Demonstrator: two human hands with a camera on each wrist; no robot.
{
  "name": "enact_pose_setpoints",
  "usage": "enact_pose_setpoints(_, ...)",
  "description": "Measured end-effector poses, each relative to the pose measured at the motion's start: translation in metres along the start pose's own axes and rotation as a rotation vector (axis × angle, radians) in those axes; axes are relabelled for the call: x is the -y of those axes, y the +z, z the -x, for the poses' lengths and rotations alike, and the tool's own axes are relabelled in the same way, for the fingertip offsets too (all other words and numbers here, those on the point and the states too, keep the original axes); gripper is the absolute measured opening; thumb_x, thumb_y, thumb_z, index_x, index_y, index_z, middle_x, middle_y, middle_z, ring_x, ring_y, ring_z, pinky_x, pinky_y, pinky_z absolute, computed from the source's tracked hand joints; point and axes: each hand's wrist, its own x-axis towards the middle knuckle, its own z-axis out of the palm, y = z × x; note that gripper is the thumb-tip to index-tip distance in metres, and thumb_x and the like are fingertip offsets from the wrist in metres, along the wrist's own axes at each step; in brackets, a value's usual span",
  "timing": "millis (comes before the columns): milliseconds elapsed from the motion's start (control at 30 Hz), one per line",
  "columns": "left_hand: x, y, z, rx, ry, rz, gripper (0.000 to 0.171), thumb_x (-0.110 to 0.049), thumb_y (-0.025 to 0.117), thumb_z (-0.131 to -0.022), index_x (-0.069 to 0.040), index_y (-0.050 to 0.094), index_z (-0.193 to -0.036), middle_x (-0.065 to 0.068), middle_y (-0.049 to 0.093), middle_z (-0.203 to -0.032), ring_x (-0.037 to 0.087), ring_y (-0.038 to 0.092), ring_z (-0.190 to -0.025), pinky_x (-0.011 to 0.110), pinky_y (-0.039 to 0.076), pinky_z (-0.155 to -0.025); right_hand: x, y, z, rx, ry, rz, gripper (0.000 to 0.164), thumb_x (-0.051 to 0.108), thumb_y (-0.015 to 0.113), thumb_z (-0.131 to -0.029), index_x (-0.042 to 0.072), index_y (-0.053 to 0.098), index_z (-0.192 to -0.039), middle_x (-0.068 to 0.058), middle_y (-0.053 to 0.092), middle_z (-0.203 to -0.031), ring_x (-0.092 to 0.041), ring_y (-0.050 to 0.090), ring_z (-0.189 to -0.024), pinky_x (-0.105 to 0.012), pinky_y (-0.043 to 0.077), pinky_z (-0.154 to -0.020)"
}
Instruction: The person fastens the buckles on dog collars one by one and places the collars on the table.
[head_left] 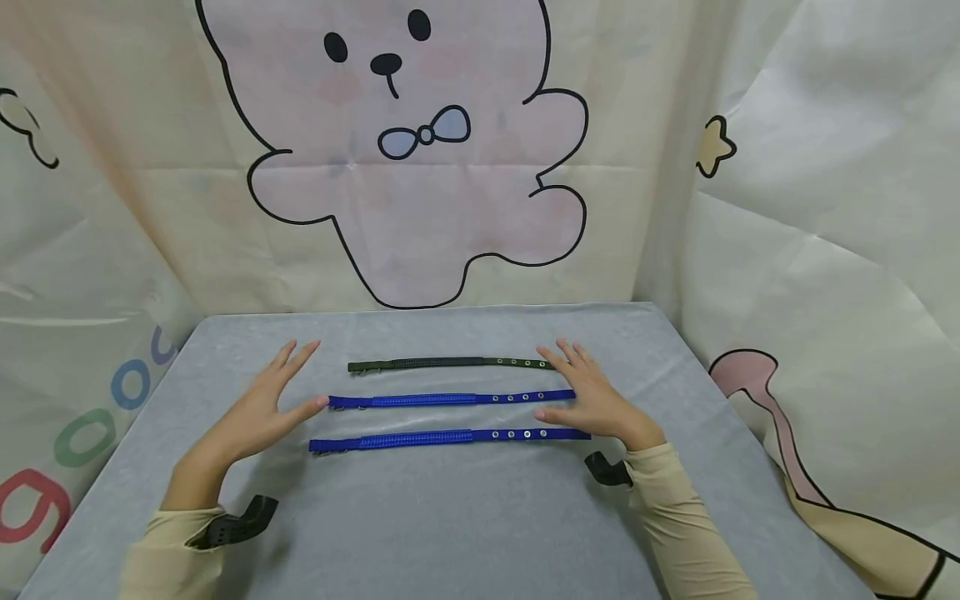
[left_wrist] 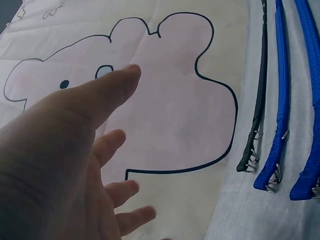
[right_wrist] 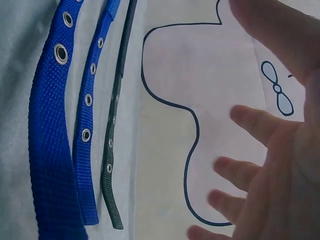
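Note:
Three flat webbing collars lie side by side across the table: a dark green collar (head_left: 438, 362) farthest back, a blue collar (head_left: 423, 400) in the middle and another blue collar (head_left: 416, 438) nearest. Each has metal eyelets toward the right end; metal fittings show at the left ends in the left wrist view. My left hand (head_left: 258, 412) hovers by the left ends, fingers spread, holding nothing. Over the right ends is my right hand (head_left: 592, 392), fingers spread and likewise holding nothing; it hides part of the collar tips. In the right wrist view the eyelets (right_wrist: 61, 53) show clearly.
A grey cloth covers the table (head_left: 450, 525). Behind it hangs a pale curtain with a printed bear (head_left: 442, 200), and printed sheets stand at both sides. Black wrist devices (head_left: 243, 521) sit on both forearms over beige sleeves (head_left: 690, 525).

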Motion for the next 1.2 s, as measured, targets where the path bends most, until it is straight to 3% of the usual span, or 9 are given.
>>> enact_pose_setpoints(133,0.003,0.0,0.001,0.048,0.04,0.063,0.082,-0.047,0.065,-0.097,-0.038,0.015,-0.162,0.021,0.01,-0.17,0.056,0.016,-0.15,0.085,0.023,-0.101,-0.001,-0.002,0.001,0.057,-0.011,-0.034,0.095,0.044,0.082,-0.083,0.02,0.03,-0.16,-0.02,0.023,-0.167,-0.049,0.018,-0.153,-0.076,0.025,-0.112)
enact_pose_setpoints(233,0.008,0.002,0.001,0.077,0.088,0.097,0.081,-0.043,0.067,-0.097,-0.035,0.019,-0.162,0.021,0.019,-0.168,0.054,0.022,-0.149,0.081,0.028,-0.103,-0.002,-0.003,0.002,0.108,-0.024,-0.083,0.093,0.04,0.084,-0.083,0.017,0.035,-0.158,-0.018,0.033,-0.163,-0.046,0.03,-0.149,-0.07,0.031,-0.113)
enact_pose_setpoints(433,0.021,0.01,-0.005,0.144,0.163,0.172,0.075,-0.03,0.072,-0.095,-0.019,0.033,-0.158,0.022,0.036,-0.161,0.054,0.042,-0.138,0.073,0.04,-0.101,-0.007,-0.005,0.004,0.233,-0.063,-0.183,0.088,0.021,0.086,-0.082,0.008,0.039,-0.155,-0.02,0.045,-0.155,-0.045,0.045,-0.139,-0.064,0.036,-0.113)
enact_pose_setpoints(600,0.034,0.017,-0.011,0.267,0.157,0.229,0.067,-0.022,0.074,-0.093,-0.004,0.044,-0.15,0.029,0.051,-0.145,0.051,0.056,-0.125,0.066,0.049,-0.096,-0.012,-0.004,0.003,0.324,-0.053,-0.182,0.077,0.01,0.084,-0.081,0.003,0.047,-0.148,-0.022,0.053,-0.143,-0.043,0.052,-0.125,-0.062,0.044,-0.103)
enact_pose_setpoints(800,0.039,0.024,-0.013,0.379,0.105,0.249,0.056,-0.017,0.079,-0.088,-0.003,0.053,-0.136,0.024,0.061,-0.129,0.039,0.061,-0.116,0.055,0.054,-0.092,-0.015,-0.001,0.0,0.388,0.015,-0.154,0.063,0.01,0.084,-0.081,0.005,0.055,-0.137,-0.019,0.062,-0.124,-0.03,0.06,-0.107,-0.046,0.052,-0.091)
enact_pose_setpoints(967,0.042,0.028,-0.012,0.425,0.062,0.229,0.049,-0.013,0.081,-0.085,-0.006,0.056,-0.127,0.015,0.062,-0.11,0.025,0.061,-0.097,0.037,0.053,-0.081,-0.019,0.003,-0.002,0.423,0.035,-0.182,0.054,0.006,0.084,-0.08,0.004,0.058,-0.128,-0.016,0.064,-0.114,-0.026,0.063,-0.098,-0.033,0.054,-0.081)
enact_pose_setpoints(1100,0.045,0.029,-0.012,0.442,0.083,0.251,0.042,-0.009,0.08,-0.085,-0.004,0.058,-0.12,0.012,0.059,-0.098,0.016,0.056,-0.081,0.026,0.048,-0.069,-0.021,0.005,-0.003,0.423,0.028,-0.184,0.05,0.004,0.085,-0.078,0.004,0.06,-0.121,-0.014,0.066,-0.104,-0.024,0.064,-0.094,-0.028,0.052,-0.078)
enact_pose_setpoints(1200,0.048,0.029,-0.012,0.443,0.112,0.255,0.034,-0.007,0.079,-0.085,-0.002,0.061,-0.114,0.01,0.061,-0.096,0.012,0.055,-0.079,0.024,0.048,-0.068,-0.023,0.005,-0.004,0.425,0.007,-0.181,0.047,0.004,0.085,-0.078,0.003,0.061,-0.118,-0.012,0.065,-0.096,-0.021,0.062,-0.089,-0.025,0.05,-0.075)
